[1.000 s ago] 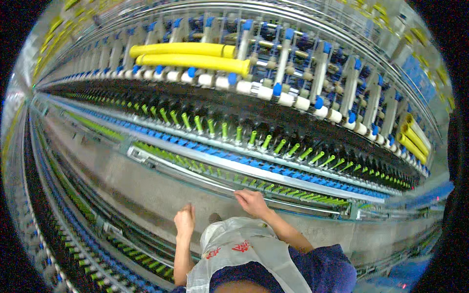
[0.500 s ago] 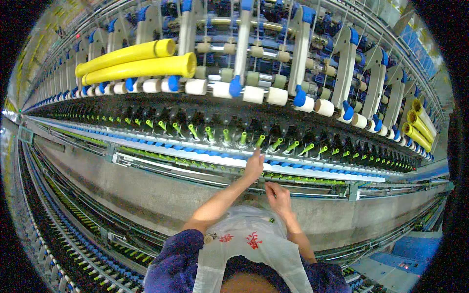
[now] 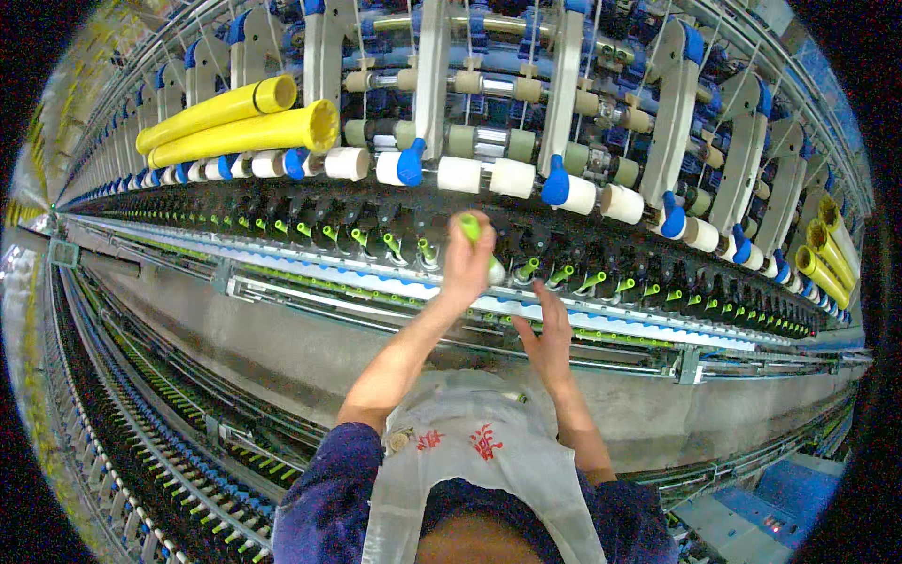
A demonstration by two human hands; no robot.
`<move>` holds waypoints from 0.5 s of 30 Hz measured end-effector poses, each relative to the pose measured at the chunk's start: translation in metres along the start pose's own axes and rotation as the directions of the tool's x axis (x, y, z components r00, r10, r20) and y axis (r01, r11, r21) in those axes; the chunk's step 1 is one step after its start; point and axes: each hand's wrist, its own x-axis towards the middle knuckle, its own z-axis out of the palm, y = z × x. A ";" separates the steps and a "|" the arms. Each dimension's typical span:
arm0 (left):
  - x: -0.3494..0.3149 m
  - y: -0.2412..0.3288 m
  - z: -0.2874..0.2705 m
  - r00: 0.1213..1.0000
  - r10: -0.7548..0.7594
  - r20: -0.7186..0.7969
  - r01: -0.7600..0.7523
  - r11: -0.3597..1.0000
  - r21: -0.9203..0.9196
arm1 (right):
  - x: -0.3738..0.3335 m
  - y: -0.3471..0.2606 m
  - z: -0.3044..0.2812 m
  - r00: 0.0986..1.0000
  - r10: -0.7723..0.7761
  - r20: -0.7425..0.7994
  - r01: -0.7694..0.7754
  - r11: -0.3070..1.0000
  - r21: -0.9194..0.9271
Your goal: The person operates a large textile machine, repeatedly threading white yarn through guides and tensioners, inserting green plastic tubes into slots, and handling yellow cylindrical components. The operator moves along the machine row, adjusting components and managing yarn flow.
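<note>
My left hand (image 3: 465, 263) is closed around a bright green bobbin (image 3: 470, 224), whose top sticks out above the fingers in front of the spindle row. A white rounded piece (image 3: 495, 272) shows beside that hand; whether it belongs to the held bobbin I cannot tell. Lower and to the right, my right hand (image 3: 549, 334) is open, thumb and fingers apart. Its fingertips reach up close to a green bobbin (image 3: 530, 268) standing in the row, and nothing shows in its grasp.
Above the spindles runs a line of white rollers (image 3: 460, 175) with blue-capped arms (image 3: 434, 85). Yellow tubes (image 3: 244, 136) lie on the frame at the left, and more yellow tubes (image 3: 827, 246) at the right. A blue-and-white rail (image 3: 376, 277) passes below. Behind me stands another spindle row (image 3: 178, 470).
My left hand has moved up and slightly left, and now grips a green bobbin. My right hand has risen toward the spindle row and its curled fingers have opened.
</note>
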 end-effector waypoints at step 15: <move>-0.026 0.104 -0.097 0.949 -0.254 0.189 0.316 0.778 -0.543 | 0.035 -0.100 0.025 0.753 0.336 0.565 -0.656 0.439 0.614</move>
